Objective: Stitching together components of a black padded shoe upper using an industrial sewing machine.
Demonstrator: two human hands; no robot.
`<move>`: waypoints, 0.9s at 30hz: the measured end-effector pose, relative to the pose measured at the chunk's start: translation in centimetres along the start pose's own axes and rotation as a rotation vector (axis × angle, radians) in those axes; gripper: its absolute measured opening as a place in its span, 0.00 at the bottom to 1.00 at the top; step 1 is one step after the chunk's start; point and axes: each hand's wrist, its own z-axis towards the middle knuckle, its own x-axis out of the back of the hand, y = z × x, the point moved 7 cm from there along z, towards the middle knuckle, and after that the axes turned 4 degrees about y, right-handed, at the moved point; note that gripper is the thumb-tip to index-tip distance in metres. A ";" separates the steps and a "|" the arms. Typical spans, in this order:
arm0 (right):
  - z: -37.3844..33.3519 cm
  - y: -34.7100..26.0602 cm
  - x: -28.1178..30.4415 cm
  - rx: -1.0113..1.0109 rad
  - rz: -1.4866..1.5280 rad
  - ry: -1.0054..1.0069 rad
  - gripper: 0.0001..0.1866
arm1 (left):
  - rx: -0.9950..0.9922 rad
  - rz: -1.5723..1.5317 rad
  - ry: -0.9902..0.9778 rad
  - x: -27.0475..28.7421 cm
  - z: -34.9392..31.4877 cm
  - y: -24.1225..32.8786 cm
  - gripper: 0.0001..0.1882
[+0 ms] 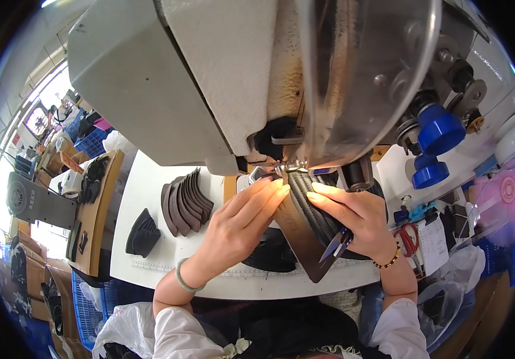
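A brown leather-like piece (301, 236) lies under the sewing machine's presser foot (293, 166), its pointed end toward me. My left hand (240, 224) pinches the left edge of this piece, fingers together, close to the needle area. Ribbed dark grey pieces (312, 206) run beside it on the right. My right hand (362, 224) presses its thumb and forefinger on them while its curled fingers keep hold of small thread snips (336, 244), blades pointing down-left. Below the brown piece, a black piece (271, 251) is partly hidden by my left hand.
On the white table (150, 275) at left lie a fanned stack of brown curved pieces (187, 202) and a stack of black pieces (143, 233). The machine head (167, 78) hangs overhead. Red-handled scissors (408, 239) and paper (432, 244) are at right.
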 end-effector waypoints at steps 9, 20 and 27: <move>0.2 -0.2 0.3 -0.013 0.002 -0.005 0.29 | -0.013 0.042 0.023 -0.4 -0.2 0.1 0.26; 0.7 1.5 0.5 -0.058 0.052 -0.007 0.26 | 0.001 0.130 0.134 -1.1 -0.4 0.3 0.24; 0.6 1.2 0.5 -0.041 0.069 0.011 0.25 | -0.053 0.144 0.183 -0.8 -0.6 0.4 0.21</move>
